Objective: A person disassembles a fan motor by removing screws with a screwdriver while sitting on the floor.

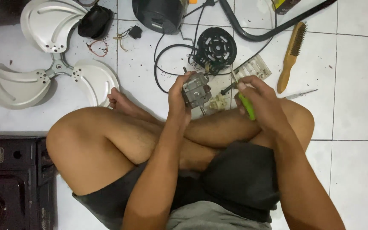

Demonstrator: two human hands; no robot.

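I sit cross-legged on a white tiled floor. My left hand (pixel 179 99) grips a small grey metal motor part (pixel 196 90) with a shaft sticking out below it. My right hand (pixel 258 100) holds a green-handled screwdriver (pixel 246 104), its dark tip pointing left toward the motor part. Just beyond my hands lies a black round motor housing (pixel 216 47) with black cables running from it.
A grey three-blade fan propeller (pixel 43 64) lies at the left. A wooden wire brush (pixel 292 55) and a thin metal tool (pixel 301 94) lie at the right. A black fan base (pixel 158 15), a white switch block (pixel 254 68) and a black box (pixel 9 183) are around.
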